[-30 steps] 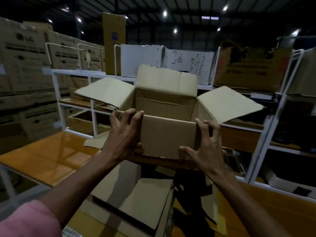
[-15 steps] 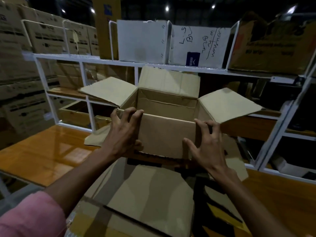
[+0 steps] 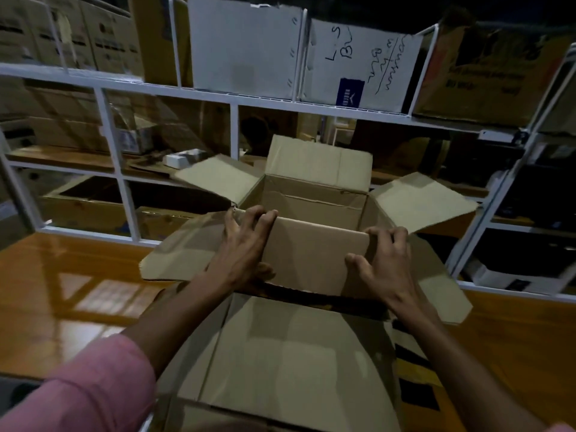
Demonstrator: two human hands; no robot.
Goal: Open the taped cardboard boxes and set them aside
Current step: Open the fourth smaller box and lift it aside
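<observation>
A brown cardboard box [image 3: 314, 257] with all its top flaps spread open is held in front of me, over the wooden table. My left hand [image 3: 241, 249] grips its near left corner, fingers curled over the top rim. My right hand [image 3: 385, 263] grips the near right corner the same way, thumb on the front wall. The box's inside looks empty. Below and nearer to me lies another opened cardboard box [image 3: 290, 353], its wide flaps spread under my forearms.
The glossy wooden table [image 3: 62, 294] stretches left and right. Behind it stands a white metal shelf rack [image 3: 233, 98] holding white boxes [image 3: 246, 48] and brown cartons [image 3: 498, 73]. Stacked large cartons [image 3: 78, 32] fill the far left.
The held box has come lower and nearer the table while my view tilted down. Both hands keep their grip on its near corners.
</observation>
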